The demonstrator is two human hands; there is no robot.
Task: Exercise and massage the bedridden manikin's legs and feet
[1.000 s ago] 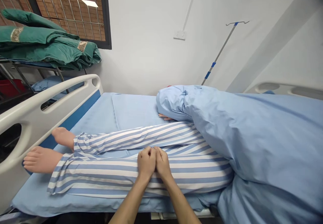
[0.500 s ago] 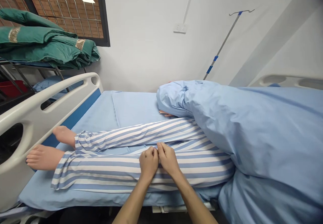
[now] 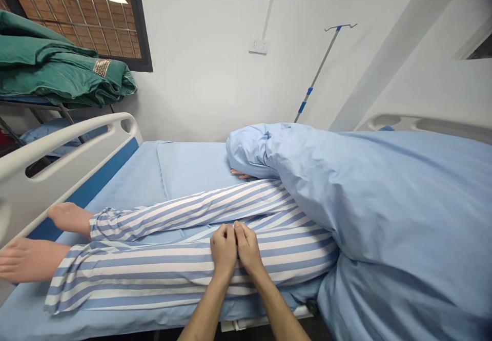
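Observation:
My left hand (image 3: 223, 249) and my right hand (image 3: 248, 248) are side by side over the near leg, both closed with fingers curled. Nothing shows in either hand, and their knuckles nearly touch. Beneath them are blue-and-white striped trousers (image 3: 154, 264) on a lying figure that looks like a manikin. Its bare feet (image 3: 33, 259) point toward the left end of the bed. A light-blue quilt (image 3: 369, 192) covers the upper body, gathered in a thick fold above the thighs. From under the fold peek the fingertips of the figure's hand (image 3: 240, 174).
The bed's white end board (image 3: 96, 131) stands at left, beyond the feet. Green folded quilts (image 3: 57, 75) lie on a metal rack under a barred window (image 3: 88, 18). An IV pole (image 3: 323, 64) rises behind the bed, and a wall socket (image 3: 259, 47) is on the wall.
My hands drew slightly apart with the right one higher, and are now level and close together again. The view has shifted somewhat rightward. The trousers and quilt look unchanged.

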